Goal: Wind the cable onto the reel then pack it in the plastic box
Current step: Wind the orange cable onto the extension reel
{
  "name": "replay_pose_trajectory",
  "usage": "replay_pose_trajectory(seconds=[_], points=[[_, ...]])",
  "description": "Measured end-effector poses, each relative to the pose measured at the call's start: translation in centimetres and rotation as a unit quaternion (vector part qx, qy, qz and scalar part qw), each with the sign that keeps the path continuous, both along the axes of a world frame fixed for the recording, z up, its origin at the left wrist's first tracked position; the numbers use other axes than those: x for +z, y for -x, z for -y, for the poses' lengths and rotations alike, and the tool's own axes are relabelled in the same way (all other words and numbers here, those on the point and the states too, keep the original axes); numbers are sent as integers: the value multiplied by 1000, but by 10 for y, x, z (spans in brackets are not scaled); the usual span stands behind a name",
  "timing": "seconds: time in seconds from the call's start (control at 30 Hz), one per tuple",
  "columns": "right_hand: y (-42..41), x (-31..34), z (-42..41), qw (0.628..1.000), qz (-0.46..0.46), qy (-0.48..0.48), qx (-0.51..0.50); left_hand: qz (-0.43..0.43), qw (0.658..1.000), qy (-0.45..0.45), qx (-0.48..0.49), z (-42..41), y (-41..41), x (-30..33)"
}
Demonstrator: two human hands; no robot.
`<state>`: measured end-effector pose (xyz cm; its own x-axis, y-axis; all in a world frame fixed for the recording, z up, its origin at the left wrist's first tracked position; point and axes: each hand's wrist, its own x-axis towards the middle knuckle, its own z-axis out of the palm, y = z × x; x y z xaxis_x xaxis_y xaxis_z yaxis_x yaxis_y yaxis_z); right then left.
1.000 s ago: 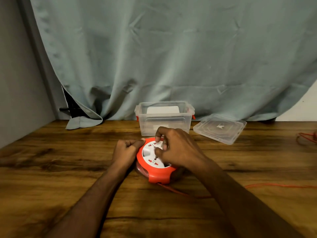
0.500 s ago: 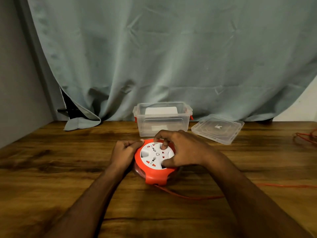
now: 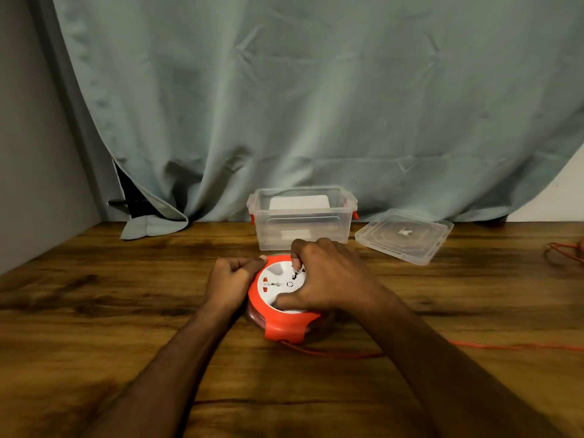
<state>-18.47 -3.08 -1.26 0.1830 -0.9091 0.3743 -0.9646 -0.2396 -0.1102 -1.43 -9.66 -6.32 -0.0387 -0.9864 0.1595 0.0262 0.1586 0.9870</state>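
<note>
A grey-green curtain [image 3: 316, 105] hangs across the whole back of the scene, its hem spilling onto the far edge of a dark-grained wooden table [image 3: 94, 311] that fills the lower half of the view. Against the curtain at about twelve o'clock from the hands stands the clear plastic box [image 3: 301, 226], open at the top, with red clips at its ends and a pale label showing through its walls. Its transparent lid [image 3: 404, 235] lies flat on the table just beside it, toward two o'clock. Near the table's middle sits the reel [image 3: 284, 324], an orange drum with a white socket face turned upward, well short of the box and not yet inside it. The right hand [image 3: 328, 276] is draped over the socket face from the three o'clock side, fingers curled down onto the white disc and thumb pressed near its near rim; whether a fingertip sits in a winding recess is hard to tell, as the disc is blurred. The left hand [image 3: 230, 279] is clenched at nine o'clock, its thumb braced against the orange rim. The thin orange cable [image 3: 335, 354] leaves the reel at six o'clock and trails rightward off toward three o'clock, with more of it looped at the far right edge.
</note>
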Motion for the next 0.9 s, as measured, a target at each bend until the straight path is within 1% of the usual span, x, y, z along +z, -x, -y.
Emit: replay_pose_trajectory(seconds=[0.23, 0.37, 0.43, 0.57, 0.67, 0.77, 0.9], points=[[2, -5, 4, 1000, 27, -9, 6, -3, 1000, -9, 21, 3, -2, -2], [1, -6, 4, 998, 57, -2, -13, 0, 1000, -9, 21, 3, -2, -4], [-1, -6, 3, 998, 63, -1, -19, -12, 1000, -13, 19, 3, -3, -3], [-8, -7, 3, 993, 104, 21, -60, -57, 998, -18, 29, 2, 0, -1], [-20, -12, 6, 983, 141, 37, -108, -60, 998, -14, 33, 0, 4, -1], [-28, -19, 7, 981, 135, 47, -131, -51, 998, -10, 32, 0, 4, -1], [-24, -17, 9, 988, 116, 33, -93, -46, 998, -6, 32, 2, 3, -3]])
